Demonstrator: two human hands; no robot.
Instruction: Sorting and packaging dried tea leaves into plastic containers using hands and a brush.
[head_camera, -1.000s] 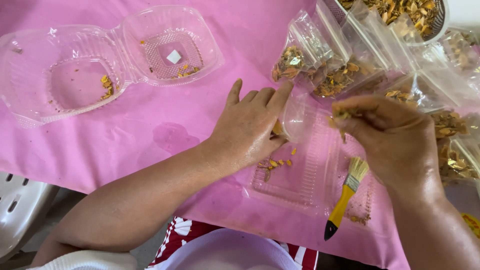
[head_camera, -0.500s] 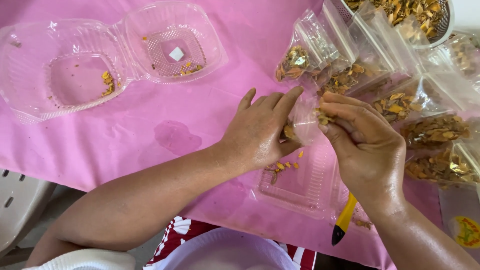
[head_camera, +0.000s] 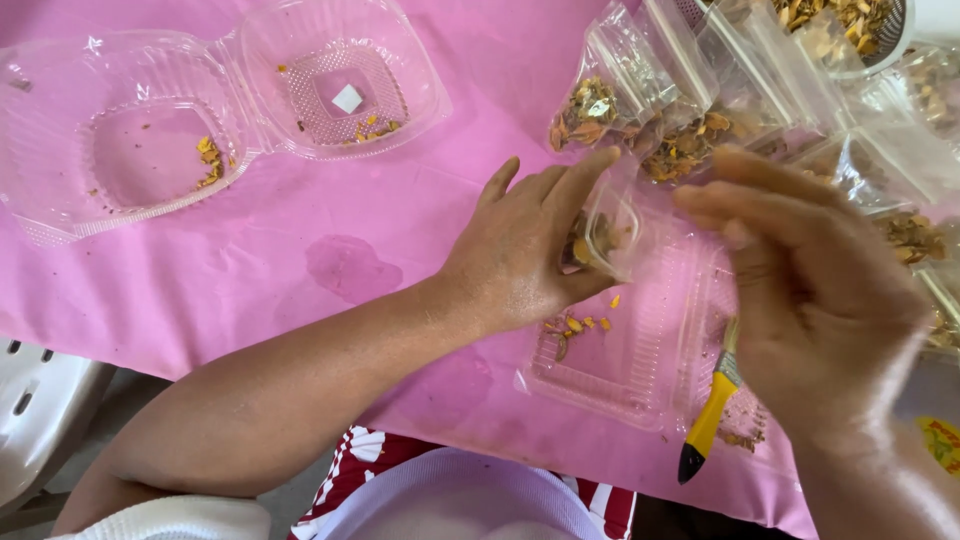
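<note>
The left hand (head_camera: 525, 250) rests on the pink-covered worktop (head_camera: 300, 260), fingers curled around the mouth of a small clear plastic bag (head_camera: 610, 225), which it grips between thumb and fingertips. The bag holds a little dried yellow-brown plant matter and sits just above an open clear clamshell tray (head_camera: 620, 350) lying flat on the worktop. A few loose yellow flakes (head_camera: 580, 323) lie in that tray, just beside the left wrist.

The right hand (head_camera: 810, 290) is raised just beside the bag, motion-blurred, fingers drawn together and pointing towards the bag's opening; whether anything is pinched between them cannot be told. Below it, a brush with a yellow handle and black tip (head_camera: 708, 425) lies partly on the tray.

At upper right, several filled clear bags (head_camera: 640, 100) of the same dried material lie together, near a strainer (head_camera: 880, 30) holding more. At upper left, well apart from both hands, a second open clamshell container (head_camera: 230, 110) holds scattered flakes and a small white square.
</note>
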